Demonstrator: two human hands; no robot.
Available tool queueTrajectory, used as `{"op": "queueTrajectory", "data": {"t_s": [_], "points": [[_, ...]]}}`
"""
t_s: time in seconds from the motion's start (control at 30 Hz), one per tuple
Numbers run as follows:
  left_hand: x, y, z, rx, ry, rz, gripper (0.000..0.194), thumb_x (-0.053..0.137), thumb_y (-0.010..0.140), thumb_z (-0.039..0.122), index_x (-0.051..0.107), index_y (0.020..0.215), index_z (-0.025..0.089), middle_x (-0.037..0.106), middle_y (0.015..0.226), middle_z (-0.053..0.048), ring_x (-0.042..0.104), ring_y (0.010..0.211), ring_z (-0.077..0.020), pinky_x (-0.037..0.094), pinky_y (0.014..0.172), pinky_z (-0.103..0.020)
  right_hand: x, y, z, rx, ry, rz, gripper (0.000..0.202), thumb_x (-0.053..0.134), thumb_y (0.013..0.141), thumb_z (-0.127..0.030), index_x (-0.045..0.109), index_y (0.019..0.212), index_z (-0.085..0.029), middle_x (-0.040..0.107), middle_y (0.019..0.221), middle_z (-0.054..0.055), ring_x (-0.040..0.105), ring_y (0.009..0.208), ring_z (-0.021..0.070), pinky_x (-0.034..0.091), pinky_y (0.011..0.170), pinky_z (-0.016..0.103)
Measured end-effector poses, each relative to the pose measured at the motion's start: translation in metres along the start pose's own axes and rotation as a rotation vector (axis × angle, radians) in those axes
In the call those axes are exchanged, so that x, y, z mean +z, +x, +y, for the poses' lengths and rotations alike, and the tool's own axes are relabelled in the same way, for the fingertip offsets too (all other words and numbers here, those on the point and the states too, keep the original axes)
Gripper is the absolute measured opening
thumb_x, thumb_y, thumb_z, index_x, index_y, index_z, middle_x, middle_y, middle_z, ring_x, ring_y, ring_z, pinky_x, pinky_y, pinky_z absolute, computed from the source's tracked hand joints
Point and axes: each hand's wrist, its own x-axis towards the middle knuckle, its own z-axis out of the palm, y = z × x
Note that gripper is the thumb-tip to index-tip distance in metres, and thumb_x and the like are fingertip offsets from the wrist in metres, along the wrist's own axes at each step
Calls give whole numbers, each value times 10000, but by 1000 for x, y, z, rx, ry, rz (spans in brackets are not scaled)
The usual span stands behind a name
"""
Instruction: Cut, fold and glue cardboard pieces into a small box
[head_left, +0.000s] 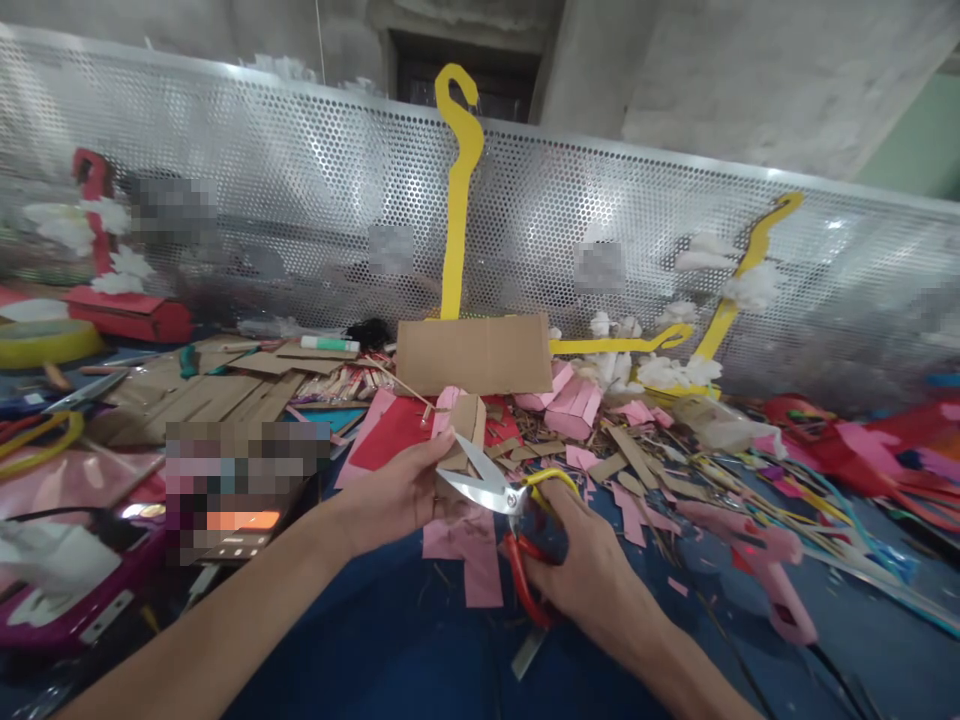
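no readable text, no legible labels, brands, numbers or signs

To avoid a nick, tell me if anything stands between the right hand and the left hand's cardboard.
Only the open scissors stand between the right hand and the cardboard; the left hand is close beside the blade tips.

Foreground: dark blue tabletop (360,640), open left of centre, a low way in.
Centre: spread steel scissors with red and yellow handles (512,499) bar the middle!
Right: pink plastic glue gun (763,565), black cable (841,682) trailing nearward.
Back: brown rectangular cardboard panel (474,354) stands across, perforated metal sheet (322,200) behind.
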Motion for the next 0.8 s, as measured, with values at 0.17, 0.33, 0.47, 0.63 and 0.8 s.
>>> {"op": "queueTrajectory", "data": {"t_s": [0.17,0.33,0.47,0.63,0.8], "points": [[-2,-1,-2,3,-4,22,349,705,937,489,758,971,146,759,936,-107,712,784,-190,598,755,-310,-4,-1,-2,44,7,-28,234,708,818,-246,549,989,-252,694,962,22,643,856,226,465,723,309],[-1,1,-3,-5,-47,33,454,848,789,530,734,934,115,760,921,-108,709,786,-189,600,759,-307,-3,-1,-1,57,14,-35,247,714,798,-242,554,987,-255,702,976,13,654,882,229,475,745,312],[0,2,-2,-4,-41,7,441,839,799,532,717,903,121,754,886,-97,712,767,-189,605,763,-325,-2,-1,1,48,-2,-22,250,723,791,-254,559,981,-253,700,952,14,651,858,230,468,730,311],[0,1,-2,-35,-62,20,471,875,758,525,712,924,115,755,934,-113,726,820,-206,606,769,-316,-3,0,1,6,-38,-9,241,753,777,-260,554,913,-243,670,876,3,608,770,202,443,670,282],[-2,2,-1,-57,-62,23,500,902,718,523,725,941,113,756,925,-111,732,814,-206,618,769,-301,-4,0,2,-30,-66,15,241,773,781,-282,556,875,-236,647,816,-10,561,707,179,417,634,265]]}}
